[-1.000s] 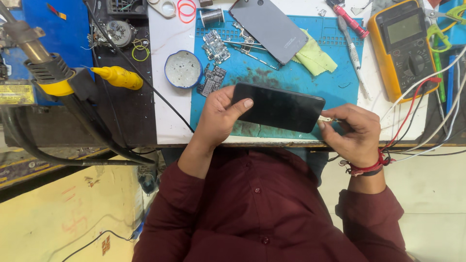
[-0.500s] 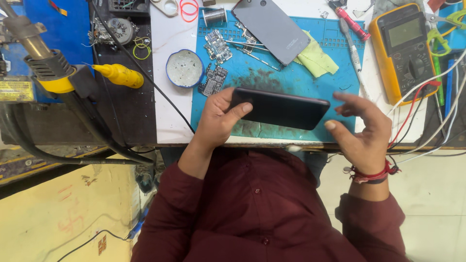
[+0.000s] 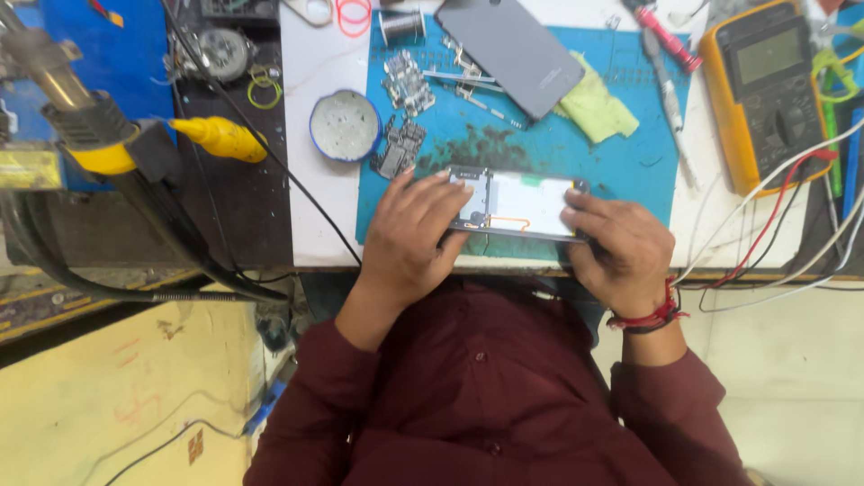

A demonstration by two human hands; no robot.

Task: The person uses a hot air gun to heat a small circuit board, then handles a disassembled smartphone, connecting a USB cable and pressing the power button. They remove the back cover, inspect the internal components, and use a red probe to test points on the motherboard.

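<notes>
An opened phone lies flat between my hands, its insides facing up: a white panel, a small camera corner and an orange loop. My left hand grips its left end, fingers over the top edge. My right hand grips its right end; a red thread band circles that wrist. The phone sits low over the near edge of a blue work mat.
A grey phone back cover, a yellow cloth, small circuit boards, tweezers and a round tin lie on the mat and bench. A yellow multimeter with leads stands right. A hot-air tool rests left.
The phone showed its dark face before and now shows its open inner side: it has been turned over. My right hand let go briefly and has closed on the right end again.
</notes>
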